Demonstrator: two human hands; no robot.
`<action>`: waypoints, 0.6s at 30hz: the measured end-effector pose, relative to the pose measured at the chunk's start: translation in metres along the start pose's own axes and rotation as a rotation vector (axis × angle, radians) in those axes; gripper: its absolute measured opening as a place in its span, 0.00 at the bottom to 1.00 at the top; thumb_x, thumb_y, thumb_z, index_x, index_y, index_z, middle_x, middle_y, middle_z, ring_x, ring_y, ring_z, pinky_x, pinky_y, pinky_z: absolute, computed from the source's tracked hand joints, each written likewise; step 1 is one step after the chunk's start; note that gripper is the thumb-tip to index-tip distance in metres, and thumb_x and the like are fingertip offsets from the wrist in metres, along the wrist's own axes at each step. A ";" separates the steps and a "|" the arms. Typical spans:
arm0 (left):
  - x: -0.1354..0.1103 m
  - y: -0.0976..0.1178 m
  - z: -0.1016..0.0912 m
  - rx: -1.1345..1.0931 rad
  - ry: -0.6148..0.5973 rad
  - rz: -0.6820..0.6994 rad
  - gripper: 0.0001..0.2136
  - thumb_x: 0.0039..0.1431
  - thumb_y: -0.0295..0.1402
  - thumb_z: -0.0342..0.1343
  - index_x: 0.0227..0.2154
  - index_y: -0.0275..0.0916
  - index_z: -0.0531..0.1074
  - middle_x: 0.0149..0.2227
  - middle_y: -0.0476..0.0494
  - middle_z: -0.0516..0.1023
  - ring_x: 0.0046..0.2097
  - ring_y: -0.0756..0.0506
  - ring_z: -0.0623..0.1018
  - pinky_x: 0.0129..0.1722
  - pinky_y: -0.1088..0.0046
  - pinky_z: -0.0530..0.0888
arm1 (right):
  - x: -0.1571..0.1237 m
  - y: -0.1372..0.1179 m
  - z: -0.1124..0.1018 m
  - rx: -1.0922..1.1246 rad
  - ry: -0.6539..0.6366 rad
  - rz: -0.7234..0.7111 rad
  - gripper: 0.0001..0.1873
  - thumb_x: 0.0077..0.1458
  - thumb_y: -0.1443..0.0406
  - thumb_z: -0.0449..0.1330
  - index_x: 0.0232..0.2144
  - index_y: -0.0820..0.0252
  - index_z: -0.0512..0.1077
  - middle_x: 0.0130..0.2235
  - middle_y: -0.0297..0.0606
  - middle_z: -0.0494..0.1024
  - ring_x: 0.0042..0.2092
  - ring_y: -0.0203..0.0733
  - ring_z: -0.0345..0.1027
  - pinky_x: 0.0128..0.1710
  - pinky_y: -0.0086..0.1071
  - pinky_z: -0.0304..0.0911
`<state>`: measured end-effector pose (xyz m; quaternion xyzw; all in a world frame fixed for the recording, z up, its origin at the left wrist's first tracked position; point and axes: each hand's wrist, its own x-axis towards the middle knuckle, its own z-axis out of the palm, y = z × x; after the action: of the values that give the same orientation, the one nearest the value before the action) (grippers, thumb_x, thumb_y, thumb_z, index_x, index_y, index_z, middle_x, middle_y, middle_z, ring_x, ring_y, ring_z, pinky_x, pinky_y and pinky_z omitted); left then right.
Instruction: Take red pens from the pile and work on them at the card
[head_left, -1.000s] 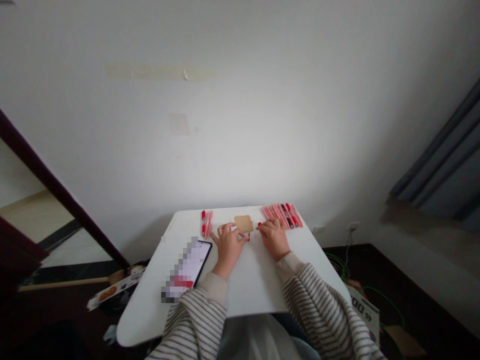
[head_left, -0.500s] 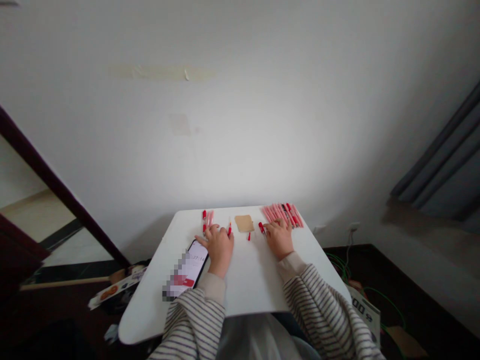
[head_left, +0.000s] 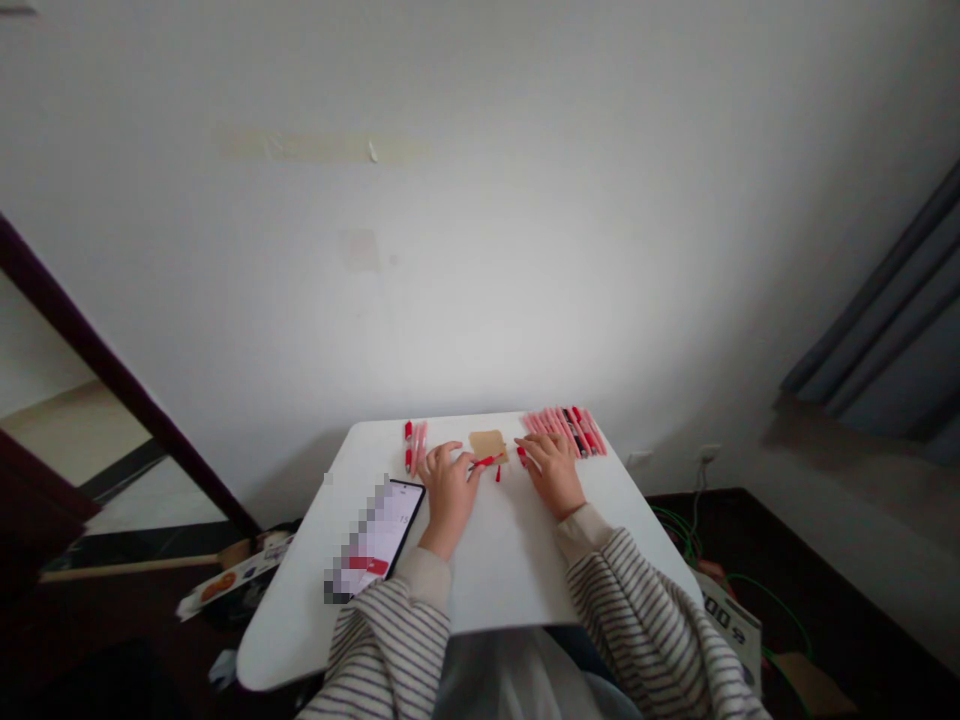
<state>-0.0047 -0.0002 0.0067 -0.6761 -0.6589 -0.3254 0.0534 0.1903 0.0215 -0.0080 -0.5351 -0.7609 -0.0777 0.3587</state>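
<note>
My left hand pinches a thin red pen part between thumb and fingertips. The part is tilted, its far end over the tan square pad. Across from it, my right hand has its thumb and index finger closed around a short red pen piece. A small red cone-shaped tip lies on the white table between the hands, just in front of the pad. Finer details of the pen parts are too small to make out.
A row of red and pink pens lies at the back right. More pink pen parts and red pieces are at the back left. A phone rests beside my left forearm. The wall rises behind the table.
My left hand has moved right, bringing the red pen part from left of the pad to over its front edge, now tilted. My right hand has shifted slightly left, fingers around the red piece.
</note>
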 end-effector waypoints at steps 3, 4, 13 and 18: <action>-0.002 0.002 0.000 -0.012 -0.025 0.031 0.07 0.55 0.39 0.59 0.35 0.49 0.78 0.52 0.46 0.72 0.56 0.40 0.65 0.60 0.52 0.55 | 0.000 0.000 0.002 -0.003 -0.013 -0.055 0.14 0.60 0.63 0.59 0.48 0.46 0.75 0.49 0.36 0.75 0.52 0.45 0.57 0.54 0.41 0.50; -0.002 0.003 0.000 -0.013 -0.032 0.036 0.07 0.55 0.40 0.59 0.36 0.49 0.78 0.53 0.45 0.72 0.56 0.40 0.65 0.60 0.52 0.55 | -0.001 0.000 0.002 -0.004 -0.010 -0.062 0.12 0.60 0.62 0.59 0.46 0.46 0.76 0.47 0.35 0.76 0.51 0.45 0.58 0.54 0.41 0.50; -0.001 -0.002 0.003 0.004 0.003 -0.033 0.07 0.54 0.38 0.59 0.35 0.49 0.79 0.51 0.45 0.72 0.56 0.40 0.65 0.60 0.52 0.54 | -0.001 0.001 0.002 -0.026 0.019 0.055 0.06 0.58 0.61 0.62 0.36 0.46 0.80 0.40 0.34 0.75 0.48 0.43 0.58 0.55 0.42 0.43; 0.000 -0.006 0.002 0.036 0.031 -0.110 0.06 0.55 0.38 0.58 0.34 0.49 0.79 0.50 0.45 0.73 0.56 0.38 0.65 0.60 0.47 0.53 | 0.000 0.002 -0.001 -0.029 -0.020 0.108 0.07 0.59 0.62 0.61 0.33 0.45 0.80 0.38 0.35 0.74 0.47 0.43 0.58 0.56 0.44 0.40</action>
<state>-0.0093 0.0013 0.0032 -0.6326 -0.6999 -0.3265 0.0578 0.1924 0.0213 -0.0077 -0.5814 -0.7333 -0.0639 0.3468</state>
